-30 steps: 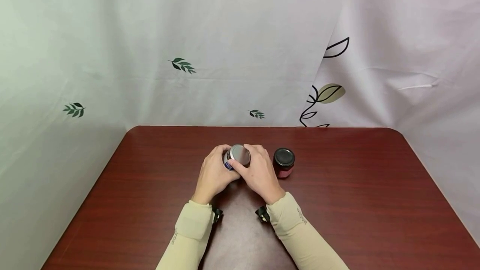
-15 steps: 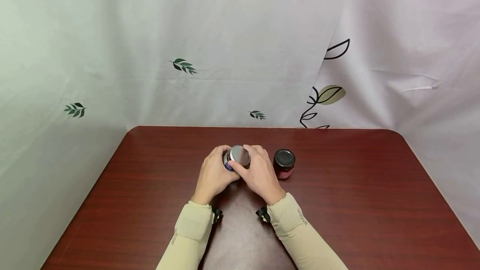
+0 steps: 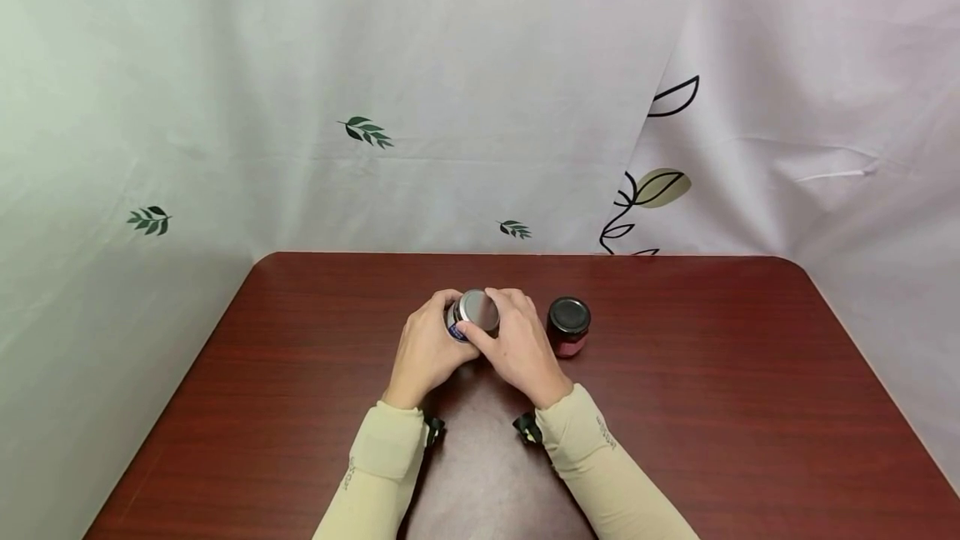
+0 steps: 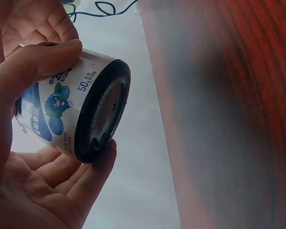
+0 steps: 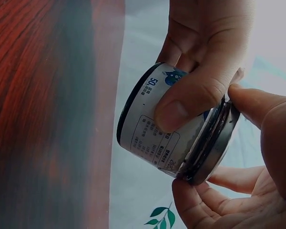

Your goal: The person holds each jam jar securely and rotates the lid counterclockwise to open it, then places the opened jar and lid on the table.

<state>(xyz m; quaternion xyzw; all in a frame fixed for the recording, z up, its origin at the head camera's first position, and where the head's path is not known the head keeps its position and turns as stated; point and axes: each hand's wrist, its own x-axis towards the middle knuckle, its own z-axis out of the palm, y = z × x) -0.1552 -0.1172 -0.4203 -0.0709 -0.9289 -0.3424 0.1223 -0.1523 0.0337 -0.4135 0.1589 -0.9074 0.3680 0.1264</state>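
Both hands hold a small glass jar [image 4: 69, 107] above the table, tilted so that its round bottom shows in the left wrist view. Its white and blue label carries blueberry pictures. My left hand [image 3: 429, 348] grips the jar's body, its thumb lying across the label. On the silver lid [image 3: 480, 311], the thumb and fingers of my right hand [image 3: 521, 347] grip the rim. In the right wrist view the lid [image 5: 222, 148] sits on the jar's mouth. The hands hide much of the jar in the head view.
A second jar [image 3: 568, 325], with a black lid and dark red contents, stands upright just right of the right hand. The reddish-brown wooden table [image 3: 712, 390] reaches back to a white curtain [image 3: 450, 65] with leaf prints.
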